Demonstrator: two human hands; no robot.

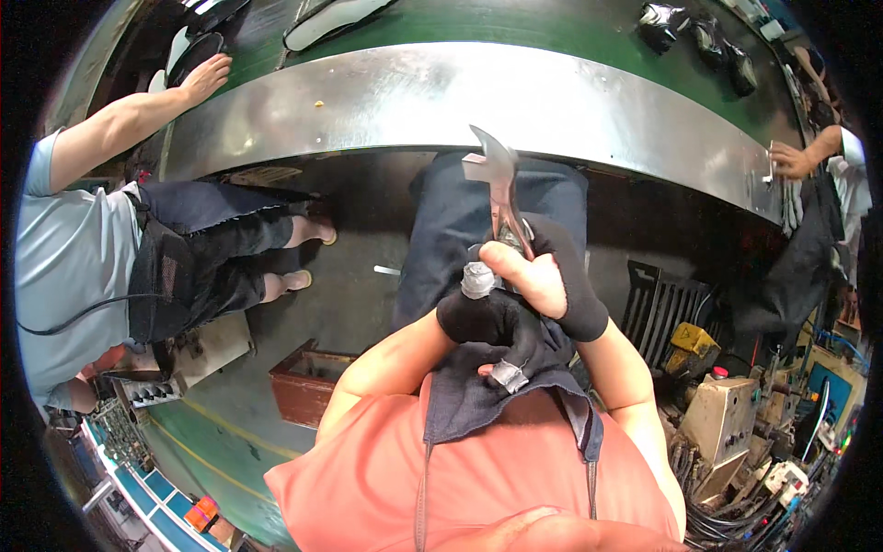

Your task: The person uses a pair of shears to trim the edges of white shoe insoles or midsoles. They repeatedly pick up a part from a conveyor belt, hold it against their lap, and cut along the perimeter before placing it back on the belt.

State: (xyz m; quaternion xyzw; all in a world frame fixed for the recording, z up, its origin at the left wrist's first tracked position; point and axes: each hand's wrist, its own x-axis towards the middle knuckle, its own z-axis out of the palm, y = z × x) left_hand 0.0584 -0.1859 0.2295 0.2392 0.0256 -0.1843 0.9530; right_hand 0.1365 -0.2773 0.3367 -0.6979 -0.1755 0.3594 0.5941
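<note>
In front of my chest, my right hand is wrapped round the handles of metal lasting pincers. Their curved jaw and small square hammer block point up toward the bench. A black fingerless glove covers part of that hand, and its bare thumb lies along the handles. Close against it on the left is my left hand, in black fabric with silver tape round two digits. Its fingers are curled; whether they grip anything is hidden. A dark blue apron hangs beneath both hands.
A metal ledge edges a green conveyor belt carrying shoes and dark wrapped items. One co-worker touches a shoe at left; another's hand is at far right. Machinery stands right, a brown box left.
</note>
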